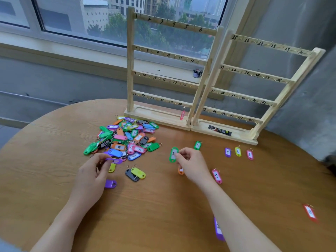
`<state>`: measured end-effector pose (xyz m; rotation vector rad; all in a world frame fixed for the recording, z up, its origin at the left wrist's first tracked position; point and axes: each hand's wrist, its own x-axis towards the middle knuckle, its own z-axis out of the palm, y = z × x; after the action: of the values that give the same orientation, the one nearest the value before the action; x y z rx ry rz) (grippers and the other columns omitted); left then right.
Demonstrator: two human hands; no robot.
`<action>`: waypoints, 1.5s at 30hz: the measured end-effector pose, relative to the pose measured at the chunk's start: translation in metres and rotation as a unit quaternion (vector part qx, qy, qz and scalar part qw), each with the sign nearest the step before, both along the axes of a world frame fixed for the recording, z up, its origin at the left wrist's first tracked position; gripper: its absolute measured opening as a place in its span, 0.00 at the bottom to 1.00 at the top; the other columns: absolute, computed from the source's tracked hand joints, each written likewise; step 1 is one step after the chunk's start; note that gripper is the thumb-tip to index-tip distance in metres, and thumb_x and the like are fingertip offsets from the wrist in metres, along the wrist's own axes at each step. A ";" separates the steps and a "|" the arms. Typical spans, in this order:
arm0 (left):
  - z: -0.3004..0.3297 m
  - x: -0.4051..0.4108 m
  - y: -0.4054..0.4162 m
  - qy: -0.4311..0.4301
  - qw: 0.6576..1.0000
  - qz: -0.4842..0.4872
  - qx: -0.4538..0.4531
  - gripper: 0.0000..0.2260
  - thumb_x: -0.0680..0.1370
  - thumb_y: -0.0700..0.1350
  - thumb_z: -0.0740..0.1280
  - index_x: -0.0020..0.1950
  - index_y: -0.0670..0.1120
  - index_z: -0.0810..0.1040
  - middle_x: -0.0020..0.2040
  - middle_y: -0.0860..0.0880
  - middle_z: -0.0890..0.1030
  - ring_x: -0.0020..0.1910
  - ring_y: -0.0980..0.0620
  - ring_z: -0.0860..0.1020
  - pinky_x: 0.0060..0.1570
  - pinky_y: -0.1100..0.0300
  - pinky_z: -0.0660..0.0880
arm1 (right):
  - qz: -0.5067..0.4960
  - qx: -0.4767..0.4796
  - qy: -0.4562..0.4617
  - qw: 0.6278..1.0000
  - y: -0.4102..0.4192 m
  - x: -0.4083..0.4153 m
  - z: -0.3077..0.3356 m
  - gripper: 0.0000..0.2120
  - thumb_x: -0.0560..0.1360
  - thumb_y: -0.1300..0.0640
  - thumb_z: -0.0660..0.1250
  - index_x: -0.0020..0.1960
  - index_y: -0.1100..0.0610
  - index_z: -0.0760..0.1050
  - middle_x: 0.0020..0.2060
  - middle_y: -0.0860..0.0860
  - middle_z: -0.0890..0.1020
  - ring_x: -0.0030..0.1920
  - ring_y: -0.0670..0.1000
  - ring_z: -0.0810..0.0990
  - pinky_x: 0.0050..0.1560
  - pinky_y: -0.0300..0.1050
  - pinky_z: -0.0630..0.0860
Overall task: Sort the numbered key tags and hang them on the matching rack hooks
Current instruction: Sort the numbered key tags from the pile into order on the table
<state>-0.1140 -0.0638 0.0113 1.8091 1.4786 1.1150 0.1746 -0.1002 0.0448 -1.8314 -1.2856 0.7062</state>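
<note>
Head view: right hand [190,163] pinches green tag [173,154] marked "2"; left hand [91,176] pinches purple tag [114,160], number unreadable. Tag pile [125,139] on table [163,206] before racks [171,70] numbered 1–48. Loose tags read 2, 5, 6, 7, 13.

I'm over a round wood-grain surface [163,206], tan, its curved edge running off beyond the left hand. Past that edge, far left, a strip of pale floor [7,131]. Ahead of both hands, a grey wall [54,75] below a wide window [112,19] with a dark frame and a pale sill [63,46]. Through the glass: grey high-rise blocks and green treetops, flat overcast daylight, no hard shadows on the surface. Small dark object on the sill [197,72], ahead of the right hand; can't tell what it is. Right of the right hand, rough grey concrete wall [309,99] coming in close to the surface edge.
</note>
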 end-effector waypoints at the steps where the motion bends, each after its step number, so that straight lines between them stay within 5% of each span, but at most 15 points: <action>1: 0.000 0.001 0.000 -0.007 1.000 0.001 -0.004 0.04 0.81 0.41 0.67 0.50 0.50 0.79 0.36 0.45 0.78 0.37 0.48 0.72 0.35 0.58 0.67 | -0.007 0.002 0.003 1.000 -0.001 0.004 0.000 0.09 0.80 0.55 0.68 0.42 0.53 0.80 0.31 0.48 0.81 0.32 0.45 0.78 0.38 0.45 0.75; 8: 0.004 0.015 -0.015 -0.053 0.998 -0.027 -0.029 0.06 0.81 0.42 0.67 0.49 0.53 0.80 0.38 0.52 0.83 0.37 0.48 0.76 0.33 0.64 0.72 | -0.035 0.019 -0.006 0.999 0.000 0.031 -0.004 0.08 0.80 0.56 0.68 0.43 0.55 0.81 0.33 0.48 0.81 0.35 0.46 0.76 0.42 0.46 0.74; 10: 0.005 0.026 -0.018 -0.059 0.997 -0.041 -0.036 0.06 0.81 0.45 0.67 0.52 0.56 0.82 0.40 0.56 0.83 0.36 0.48 0.77 0.37 0.56 0.77 | -0.045 0.027 -0.022 0.998 0.001 0.043 -0.001 0.08 0.80 0.57 0.69 0.42 0.53 0.80 0.33 0.46 0.79 0.35 0.45 0.75 0.39 0.42 0.70; 13: 0.008 0.040 -0.022 -0.079 0.994 -0.059 -0.048 0.08 0.79 0.45 0.70 0.53 0.59 0.81 0.44 0.61 0.84 0.44 0.56 0.81 0.45 0.57 0.75 | -0.058 0.024 -0.058 0.996 0.004 0.061 0.001 0.06 0.80 0.57 0.68 0.46 0.54 0.81 0.37 0.47 0.81 0.39 0.46 0.76 0.38 0.38 0.70; 18: 0.015 0.067 -0.025 -0.085 0.990 -0.094 -0.059 0.08 0.78 0.44 0.72 0.48 0.57 0.77 0.42 0.59 0.84 0.41 0.54 0.79 0.41 0.60 0.73 | -0.055 -0.030 -0.141 0.988 0.020 0.090 -0.007 0.07 0.81 0.54 0.66 0.46 0.53 0.80 0.43 0.51 0.82 0.47 0.51 0.78 0.42 0.43 0.70; 23: 0.020 0.095 -0.021 -0.043 0.989 -0.141 -0.027 0.09 0.78 0.40 0.72 0.47 0.56 0.79 0.41 0.59 0.84 0.39 0.52 0.78 0.43 0.56 0.73 | -0.030 -0.060 -0.211 0.975 0.033 0.108 -0.009 0.09 0.81 0.53 0.65 0.44 0.54 0.79 0.40 0.51 0.80 0.44 0.52 0.77 0.40 0.47 0.71; 30: 0.023 0.129 -0.017 -0.002 0.981 -0.195 0.007 0.12 0.80 0.37 0.68 0.50 0.56 0.81 0.47 0.64 0.82 0.49 0.59 0.80 0.46 0.72 0.71 | -0.019 -0.086 -0.218 0.972 0.051 0.121 -0.009 0.09 0.81 0.54 0.63 0.45 0.53 0.79 0.43 0.50 0.81 0.47 0.51 0.77 0.44 0.45 0.71; 36: 0.017 0.147 -0.014 0.048 0.971 -0.233 0.009 0.17 0.81 0.39 0.67 0.49 0.64 0.78 0.43 0.58 0.81 0.46 0.56 0.79 0.46 0.62 0.73 | -0.018 -0.068 -0.231 0.970 0.052 0.127 -0.015 0.09 0.81 0.53 0.63 0.45 0.54 0.79 0.44 0.51 0.81 0.47 0.51 0.78 0.46 0.50 0.79; 45: 0.021 0.165 -0.035 0.103 0.953 -0.283 -0.011 0.13 0.80 0.40 0.68 0.52 0.60 0.79 0.42 0.63 0.78 0.47 0.61 0.76 0.53 0.68 0.68 | -0.019 -0.048 -0.236 0.970 0.048 0.132 -0.015 0.10 0.77 0.50 0.68 0.41 0.54 0.79 0.41 0.49 0.80 0.47 0.51 0.78 0.46 0.49 0.76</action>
<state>0.0512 -0.0986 0.0321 2.1901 0.9590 0.6351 0.3070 -0.0522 0.0301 -2.1820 -1.5287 0.3205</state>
